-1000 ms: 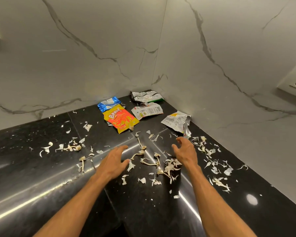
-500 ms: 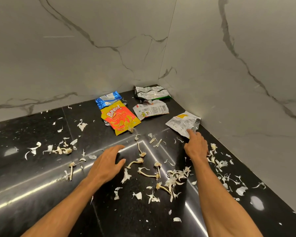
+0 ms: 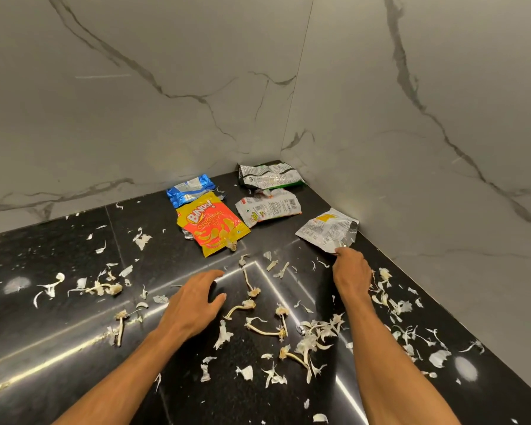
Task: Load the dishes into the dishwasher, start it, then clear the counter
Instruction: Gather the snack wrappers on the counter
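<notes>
Head view: the right hand (image 3: pixel 351 271) has left the garlic peels (image 3: pixel 316 332) and now pinches the silver wrapper (image 3: pixel 325 230) at its near edge. The left hand (image 3: pixel 193 305) lies open over the counter (image 3: pixel 59 348); clearing seems just begun.

surface (image 3: pixel 43 317): black speckled stone, polished, mirror-glossy
walls (image 3: pixel 166 102): white, grey-veined marble look, smooth, faint sheen
Bingo bag (image 3: pixel 212 225): glossy printed plastic, creased
silver wrapper (image 3: pixel 325 230): crinkled foil-like film, shiny
peels (image 3: pixel 316 332): thin, papery, dry, matt

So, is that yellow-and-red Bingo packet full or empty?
Empty, it seems: the yellow-and-red foil packet lies flat and creased on the black stone counter.
</notes>
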`<state>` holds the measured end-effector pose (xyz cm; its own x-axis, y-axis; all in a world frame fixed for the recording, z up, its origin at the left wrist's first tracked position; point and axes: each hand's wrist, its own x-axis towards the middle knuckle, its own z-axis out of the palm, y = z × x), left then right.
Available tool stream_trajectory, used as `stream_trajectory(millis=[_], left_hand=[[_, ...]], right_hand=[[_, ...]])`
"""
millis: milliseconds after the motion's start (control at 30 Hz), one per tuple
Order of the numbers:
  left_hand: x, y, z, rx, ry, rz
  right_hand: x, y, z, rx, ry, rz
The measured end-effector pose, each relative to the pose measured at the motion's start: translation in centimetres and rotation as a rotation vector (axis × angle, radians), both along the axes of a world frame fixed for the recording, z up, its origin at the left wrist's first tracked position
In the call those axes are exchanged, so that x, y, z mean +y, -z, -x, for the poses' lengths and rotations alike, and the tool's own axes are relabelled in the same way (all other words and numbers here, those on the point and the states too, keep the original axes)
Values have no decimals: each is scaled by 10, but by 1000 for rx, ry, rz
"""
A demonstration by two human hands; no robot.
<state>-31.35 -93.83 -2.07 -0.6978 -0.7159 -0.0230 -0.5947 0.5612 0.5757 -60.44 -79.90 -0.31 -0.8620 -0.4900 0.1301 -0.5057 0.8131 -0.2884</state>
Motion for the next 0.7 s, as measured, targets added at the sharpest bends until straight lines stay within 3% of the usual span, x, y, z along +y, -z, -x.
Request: stream_trajectory(millis=[333, 600, 700], left_hand=[[9, -23, 28, 199, -129, -299], [19, -29, 20, 356, -265, -600], [23, -29, 9, 424, -301, -625]], right_hand=[[4, -14, -66, -123, 10, 493], [15, 7, -126, -370, -176, 593], [16, 7, -141, -455, -259, 569]])
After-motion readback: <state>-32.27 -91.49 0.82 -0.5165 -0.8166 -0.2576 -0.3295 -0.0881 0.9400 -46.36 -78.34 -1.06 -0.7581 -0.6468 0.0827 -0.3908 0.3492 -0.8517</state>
